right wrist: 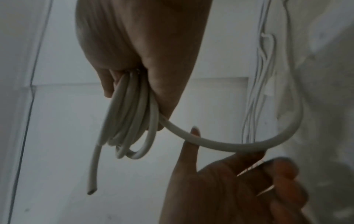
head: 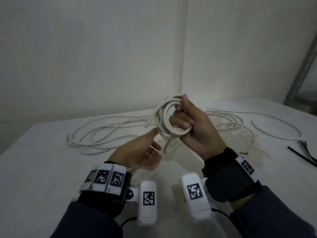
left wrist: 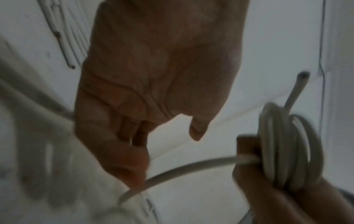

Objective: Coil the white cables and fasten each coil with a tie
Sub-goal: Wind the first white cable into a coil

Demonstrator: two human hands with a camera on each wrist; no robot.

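Note:
My right hand [head: 184,120] grips a small coil of white cable [head: 163,115] above the table, with the fingers curled through the loops. The coil's cut end [head: 147,124] sticks out to the left. From the coil [right wrist: 130,118] a strand of cable [right wrist: 220,144] curves down across my left hand [right wrist: 229,189]. The left hand [head: 145,152] lies just below and left of the coil, palm up and fingers loose, with the strand [left wrist: 182,169] running over its fingertips. The rest of the cable [head: 89,134] lies in loose loops on the table.
More white cable [head: 243,124] sprawls over the white table [head: 42,169] to the right. A bunch of black ties [head: 305,152] lies near the right edge. A metal shelf upright [head: 301,74] stands at the far right. Walls meet in a corner behind the table.

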